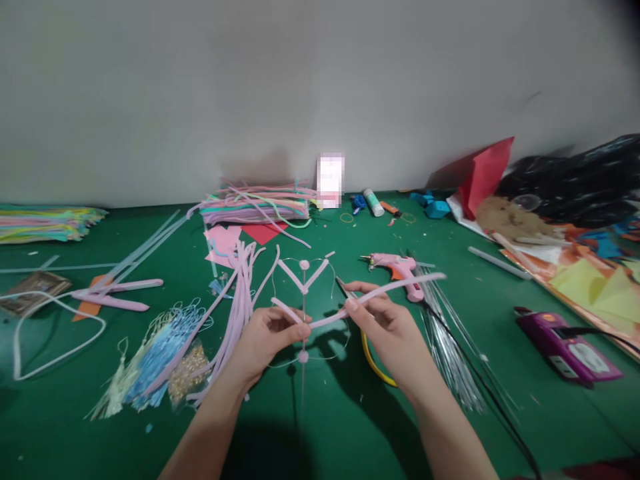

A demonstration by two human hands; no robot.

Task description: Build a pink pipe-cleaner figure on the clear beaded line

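Note:
Over a green table (320, 427), my left hand (273, 337) pinches a thin wire frame (304, 293) at its middle stem, where a pink pipe cleaner (380, 293) crosses it. The frame carries a pink V of pipe cleaner and small pink beads. My right hand (383, 320) is closed on the same pink pipe cleaner, which runs up to the right. It also holds pliers with a dark tip and yellow handles (373, 363) under the palm.
A pink glue gun (397, 267) lies just beyond my right hand, beside a bundle of silver wires (450, 347). Loose pink pipe cleaners (235, 307) and blue tassels (160, 347) lie left. Stacked pipe cleaners (255, 203), coloured paper (485, 173) and a purple device (567, 347) sit around.

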